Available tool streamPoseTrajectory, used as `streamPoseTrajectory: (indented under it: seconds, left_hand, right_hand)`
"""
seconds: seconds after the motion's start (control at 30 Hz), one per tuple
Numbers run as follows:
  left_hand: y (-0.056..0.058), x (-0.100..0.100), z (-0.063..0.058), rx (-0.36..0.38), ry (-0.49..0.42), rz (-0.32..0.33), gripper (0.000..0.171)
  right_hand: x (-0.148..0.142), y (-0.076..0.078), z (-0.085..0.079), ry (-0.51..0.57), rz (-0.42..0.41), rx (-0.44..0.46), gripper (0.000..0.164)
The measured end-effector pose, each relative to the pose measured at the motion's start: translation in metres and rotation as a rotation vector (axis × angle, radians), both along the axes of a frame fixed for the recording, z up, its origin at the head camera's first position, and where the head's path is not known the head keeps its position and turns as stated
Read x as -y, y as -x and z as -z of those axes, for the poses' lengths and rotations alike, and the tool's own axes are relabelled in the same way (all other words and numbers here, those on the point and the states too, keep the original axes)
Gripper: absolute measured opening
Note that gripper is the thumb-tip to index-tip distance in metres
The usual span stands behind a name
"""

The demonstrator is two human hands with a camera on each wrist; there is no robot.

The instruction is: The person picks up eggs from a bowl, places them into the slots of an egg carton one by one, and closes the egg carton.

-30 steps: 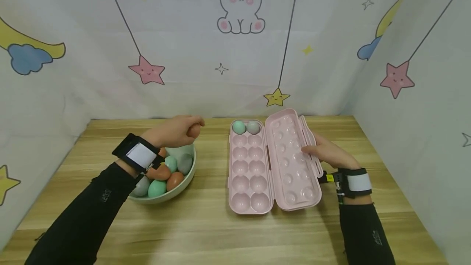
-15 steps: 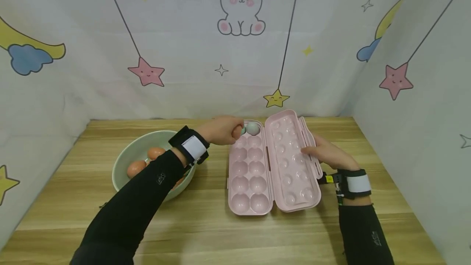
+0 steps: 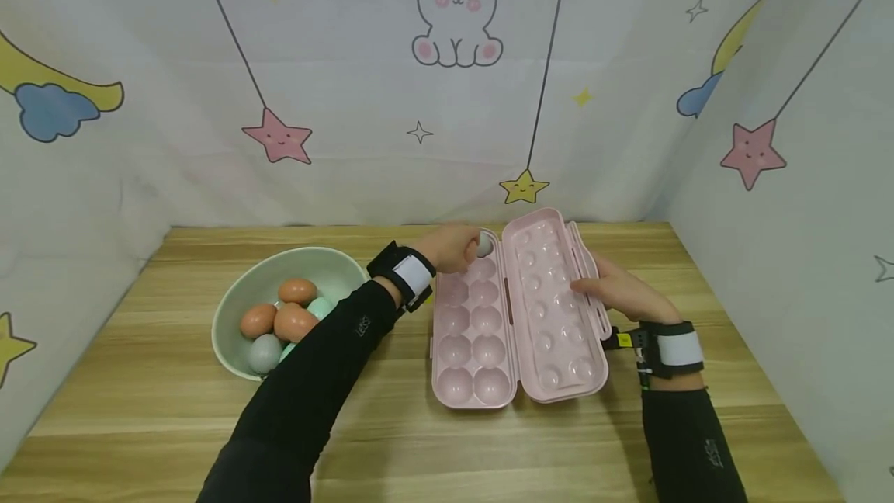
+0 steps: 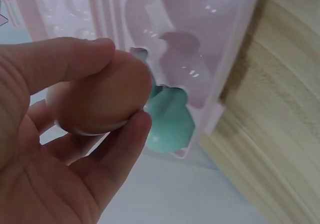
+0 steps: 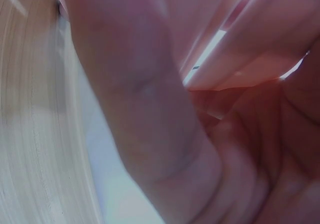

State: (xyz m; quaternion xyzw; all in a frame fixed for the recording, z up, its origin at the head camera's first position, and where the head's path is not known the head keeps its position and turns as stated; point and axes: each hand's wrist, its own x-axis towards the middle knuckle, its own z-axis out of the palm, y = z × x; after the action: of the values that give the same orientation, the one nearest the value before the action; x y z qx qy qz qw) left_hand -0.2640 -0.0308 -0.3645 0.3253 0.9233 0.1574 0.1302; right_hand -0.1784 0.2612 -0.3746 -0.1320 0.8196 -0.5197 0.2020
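My left hand [image 3: 450,247] pinches a brown egg [image 4: 100,98] between thumb and fingers, over the far end of the pink egg box [image 3: 457,385]. In the left wrist view a green egg [image 4: 170,126] sits in an end cup just beyond the held egg. A grey egg [image 3: 485,244] shows beside my left fingers in the head view. My right hand [image 3: 628,289] grips the outer edge of the box's opened lid [image 3: 548,332], thumb on its inner side. Close up in the right wrist view, a blurred finger [image 5: 135,93] covers much of the lid.
To the left stands a pale green bowl [image 3: 233,297] with several brown, green and grey eggs, partly hidden by my left sleeve [image 3: 307,386]. Wood-patterned table [image 3: 391,441] surrounds both containers. A printed white curtain [image 3: 363,99] rises behind the table.
My left hand has carried the brown egg from over the bowl rightward to the far end of the egg box. The right hand has stayed on the lid.
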Motion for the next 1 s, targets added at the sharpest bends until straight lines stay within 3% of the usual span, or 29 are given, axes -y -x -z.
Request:
streamPoseTrajectory:
  seconds: [0.17,0.33,0.73,1.0]
  left_hand:
    - [0.001,-0.002,0.012,-0.038,0.024,-0.071,0.013]
    - [-0.001,-0.003,0.018,-0.090,0.039,-0.091,0.011]
    - [-0.004,0.000,0.022,-0.147,0.082,-0.005,0.012]
    - [-0.003,0.001,0.029,-0.189,0.121,0.001,0.018]
  right_hand:
    - [0.000,-0.001,0.000,0.000,0.001,-0.003,0.072]
    - [0.000,-0.002,0.000,0.004,-0.006,-0.006,0.071]
    - [0.000,-0.001,0.002,0.008,-0.005,-0.009,0.070]
    - [0.001,-0.001,0.006,0.008,0.000,-0.031,0.070]
